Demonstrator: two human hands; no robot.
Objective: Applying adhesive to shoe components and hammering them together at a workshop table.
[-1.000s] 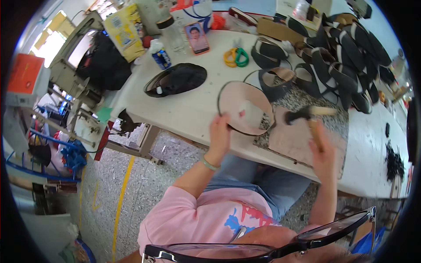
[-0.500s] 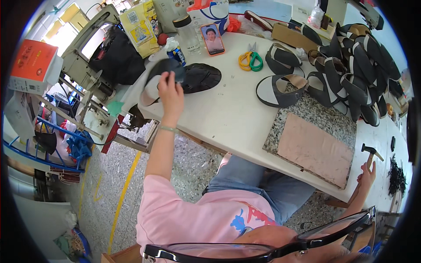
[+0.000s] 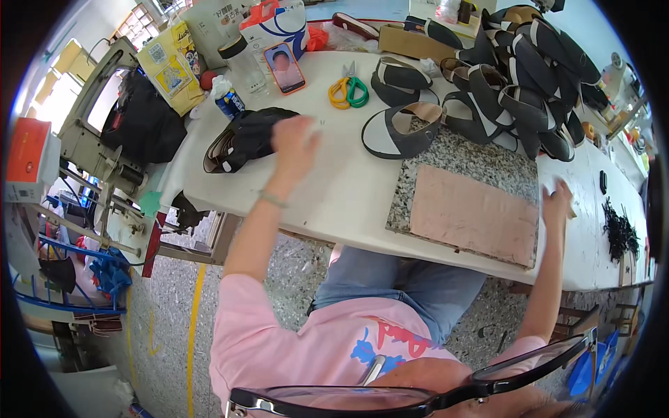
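My left hand, smeared by motion, is above the white table at the right end of some dark shoes. Its finger shape cannot be read, nor can I tell whether it touches them. A striped lining shows at the shoes' left opening. Over on the right, my right hand rests beside a granite slab. A short piece of light wooden handle pokes out next to it; the rest is hidden by the hand, and whether the fingers close around it is unclear.
A pinkish board lies on the granite slab. Dark shoes with white parts are heaped behind. Scissors, a phone, a glass bottle and a can stand or lie farther back. Black strips lie far right.
The scene has slid left in the picture. My left hand has moved right across the dark shoes, and the blurred shoe under it now lies on the table. My right hand now covers the hammer's head.
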